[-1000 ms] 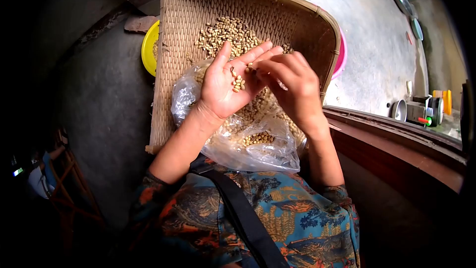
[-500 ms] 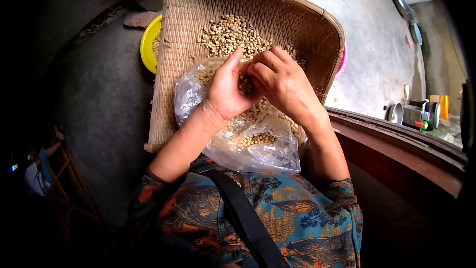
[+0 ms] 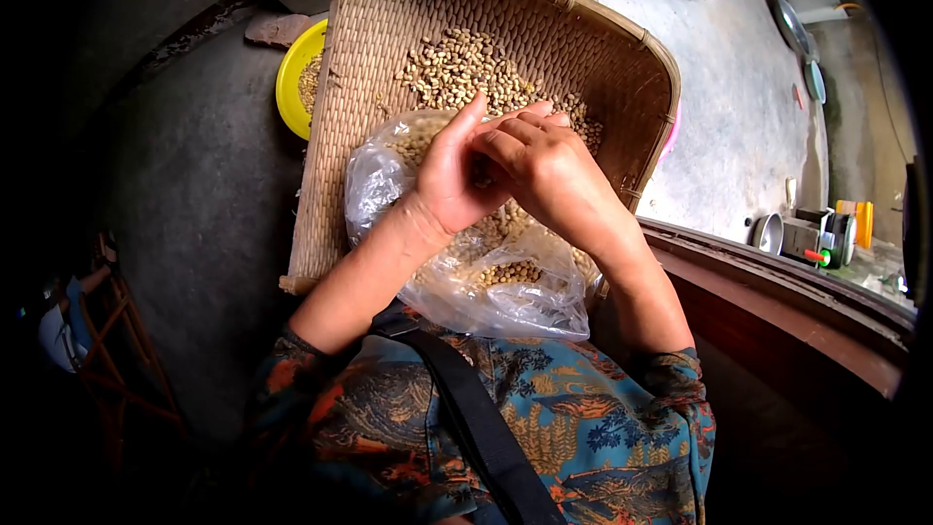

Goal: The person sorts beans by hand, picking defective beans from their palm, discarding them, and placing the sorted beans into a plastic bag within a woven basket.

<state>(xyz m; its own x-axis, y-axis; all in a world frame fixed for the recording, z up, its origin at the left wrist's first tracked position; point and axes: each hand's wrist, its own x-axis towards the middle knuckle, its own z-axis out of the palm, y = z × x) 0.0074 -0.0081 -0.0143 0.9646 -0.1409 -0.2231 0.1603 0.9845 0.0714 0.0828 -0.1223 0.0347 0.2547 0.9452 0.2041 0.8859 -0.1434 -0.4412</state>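
Palm of the left hand (image 3: 455, 173) is mostly covered by the right hand (image 3: 549, 165); only a dim glimpse of the palm beans (image 3: 483, 177) is given between them, too shaded to count. Right fingertips are hidden, so whether anything is pinched cannot be told. Some of the contents of the clear bag (image 3: 374, 185) are blurred by creased plastic and glare. Pink basin (image 3: 672, 139) is largely cut off behind the right rim of the woven basket (image 3: 364, 58). Beyond the basket's lower left, a person (image 3: 63, 335) beside a wooden frame (image 3: 121, 331) is nearly lost in shadow.

Compared with the first frame: the palm, then laid open with beans in plain sight, is now roofed over by the right hand. Less of the pink basin is shown.

Left hand is held palm up, cupped open, thumb raised, fingers extended beneath the right. Right hand is turned palm down, knuckles up, fingers bent in over the left palm. Both forearms are angled inward above the bag.

Loose beans (image 3: 462, 68) are spread in the basket, just past the hands; more beans are held in the bag, at the basket's near side. Yellow basin (image 3: 292, 102) is set at the basket's left.
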